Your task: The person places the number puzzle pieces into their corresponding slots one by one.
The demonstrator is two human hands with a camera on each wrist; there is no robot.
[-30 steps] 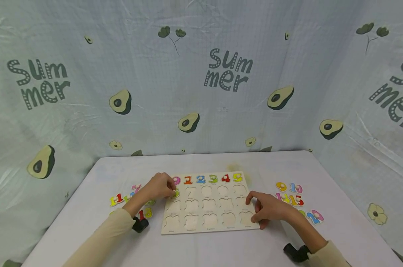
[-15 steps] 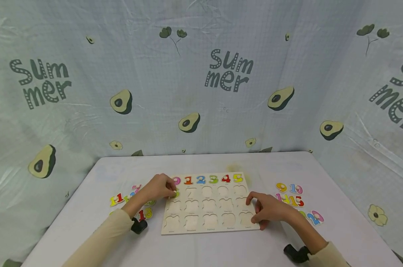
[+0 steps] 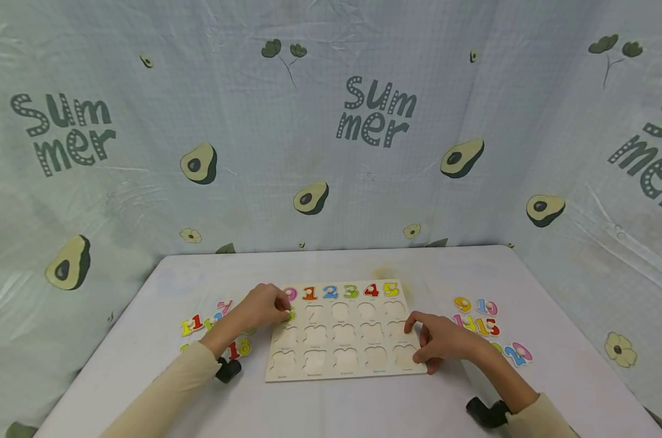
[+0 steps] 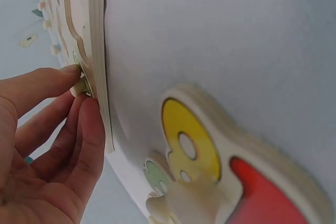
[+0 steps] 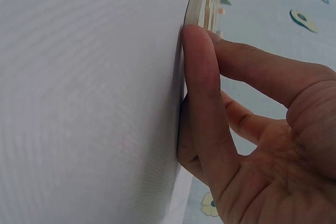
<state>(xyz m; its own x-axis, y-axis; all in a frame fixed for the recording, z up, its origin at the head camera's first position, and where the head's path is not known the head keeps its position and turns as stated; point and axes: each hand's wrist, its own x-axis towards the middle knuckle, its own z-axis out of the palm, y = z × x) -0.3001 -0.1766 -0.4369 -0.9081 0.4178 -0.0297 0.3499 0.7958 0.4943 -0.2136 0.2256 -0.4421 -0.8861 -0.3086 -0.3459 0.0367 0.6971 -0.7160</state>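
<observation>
A pale wooden number puzzle board (image 3: 300, 375) lies on the white table, with numbers 0 to 5 set in its top row and bare recesses below. At the first recess of the second row, my left hand (image 3: 264, 305) pinches a green number piece (image 3: 291, 316). The left wrist view shows thumb and fingers round the piece's small wooden knob (image 4: 80, 87); the fingers hide much of the piece. My right hand (image 3: 443, 338) holds the board's lower right side, thumb on top and fingers along the edge (image 5: 195, 6).
Left of the board lie loose number pieces, among them an 11 (image 3: 191, 325) and an 18 (image 3: 239, 348), partly behind the left arm. More pieces, including 9 (image 3: 462, 304), 10 (image 3: 487, 308), 15 (image 3: 487, 327) and 20 (image 3: 518, 354), lie to the right.
Both hands stay in nearly the same place, the left on the green piece and the right on the board. The head view shifts slightly.
</observation>
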